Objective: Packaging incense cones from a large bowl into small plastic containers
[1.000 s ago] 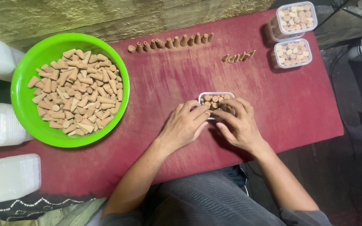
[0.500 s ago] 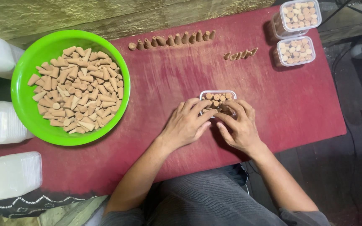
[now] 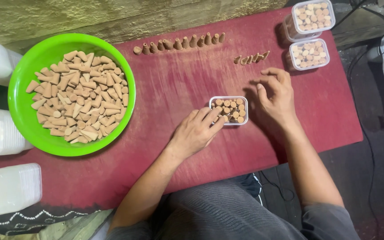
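Observation:
A small clear plastic box (image 3: pixel 229 110) full of tan incense cones stands in the middle of a red table (image 3: pixel 178 84). My left hand (image 3: pixel 197 131) rests against the box's left side, its fingers touching the rim and the cones. My right hand (image 3: pixel 275 95) hovers just right of the box with fingers spread and curled, holding nothing; its fingertips point toward a short row of loose cones (image 3: pixel 250 58). A longer row of cones (image 3: pixel 178 43) lies along the table's far edge.
A big green bowl (image 3: pixel 32 129) heaped with cones sits at the left. Two filled clear boxes (image 3: pixel 310 18) (image 3: pixel 310 54) stand at the far right corner. Stacks of white lids or containers (image 3: pixel 12 186) lie off the table's left edge. Cables run on the floor at right.
My right hand has left the small box and moved up and to the right, opening its fingers. My left hand stays at the box.

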